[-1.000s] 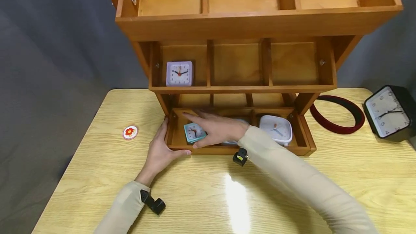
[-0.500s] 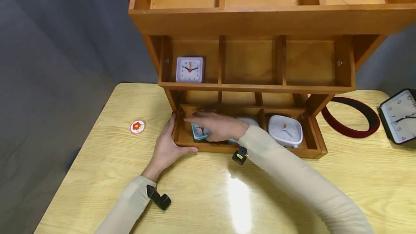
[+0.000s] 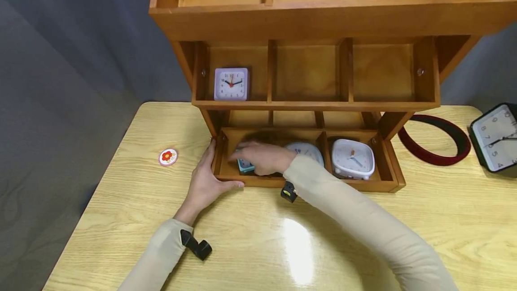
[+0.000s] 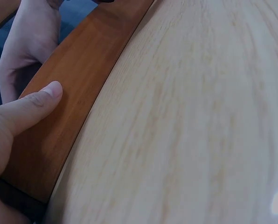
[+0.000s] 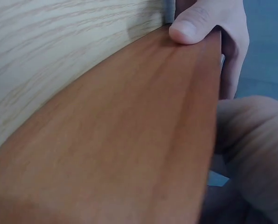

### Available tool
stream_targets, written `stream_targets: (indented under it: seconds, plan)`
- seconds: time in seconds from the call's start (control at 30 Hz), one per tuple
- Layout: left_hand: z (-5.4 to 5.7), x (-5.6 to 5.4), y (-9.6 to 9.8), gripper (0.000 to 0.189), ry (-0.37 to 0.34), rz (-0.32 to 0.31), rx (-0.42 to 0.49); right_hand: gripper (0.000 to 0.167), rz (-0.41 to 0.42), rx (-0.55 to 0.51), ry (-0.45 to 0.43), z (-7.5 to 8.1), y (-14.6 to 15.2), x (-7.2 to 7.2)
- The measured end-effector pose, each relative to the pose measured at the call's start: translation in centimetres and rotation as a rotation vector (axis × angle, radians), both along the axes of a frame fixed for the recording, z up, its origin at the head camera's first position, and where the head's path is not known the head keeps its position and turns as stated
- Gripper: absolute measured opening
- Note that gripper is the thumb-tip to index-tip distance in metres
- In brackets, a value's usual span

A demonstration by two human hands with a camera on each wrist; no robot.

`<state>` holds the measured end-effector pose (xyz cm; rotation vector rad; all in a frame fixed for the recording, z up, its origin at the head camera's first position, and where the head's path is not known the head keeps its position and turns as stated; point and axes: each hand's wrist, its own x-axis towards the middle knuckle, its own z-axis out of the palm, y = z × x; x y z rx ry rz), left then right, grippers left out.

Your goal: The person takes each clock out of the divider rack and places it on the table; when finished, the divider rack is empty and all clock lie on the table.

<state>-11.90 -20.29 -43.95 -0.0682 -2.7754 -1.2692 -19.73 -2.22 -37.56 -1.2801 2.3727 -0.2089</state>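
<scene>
One left hand (image 3: 205, 186) spreads around the bottom drawer's (image 3: 371, 186) corner, steadying it, I'd judge; right hand (image 3: 264, 158) covers the teal clock (image 3: 246, 165), grip I can't tell.

Bottom drawer (image 3: 363, 186): way in from front. Middle drawer (image 3: 315, 105) juts above its rear; white clock (image 3: 352, 158) crowds right compartment, right hand (image 3: 263, 158) obstructs left side.

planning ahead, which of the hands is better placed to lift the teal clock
Likely the right hand: it is over the teal clock; the left hand touches a corner of the bottom tray.
</scene>
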Motion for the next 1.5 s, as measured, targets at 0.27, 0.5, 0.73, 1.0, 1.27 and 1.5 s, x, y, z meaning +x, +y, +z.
stream_targets:
  seconds: [0.27,0.5,0.73,1.0,1.27,1.5]
  plan:
    - [0.2,0.1,-0.1,0.133,-0.005,0.004,0.006,0.064,-0.039,0.032,0.004,-0.2,-0.2,-0.2]
    - [0.2,0.1,-0.1,0.133,-0.009,-0.004,-0.005,0.061,-0.027,0.022,0.039,-0.4,0.0,-0.1]
    - [0.1,0.1,0.0,0.132,-0.026,-0.001,0.0,0.059,-0.017,0.017,0.042,-0.6,0.1,0.0]
    - [0.1,0.0,0.1,0.132,-0.02,-0.006,0.019,0.058,-0.021,-0.021,0.046,-0.5,0.2,-0.3]
    - [0.1,-0.1,0.2,0.132,-0.016,-0.006,0.024,0.06,-0.028,-0.091,0.047,0.9,0.6,-0.4]
    - [0.0,0.0,0.1,0.132,-0.008,-0.007,0.032,0.064,-0.051,-0.116,0.057,1.6,0.8,-0.2]
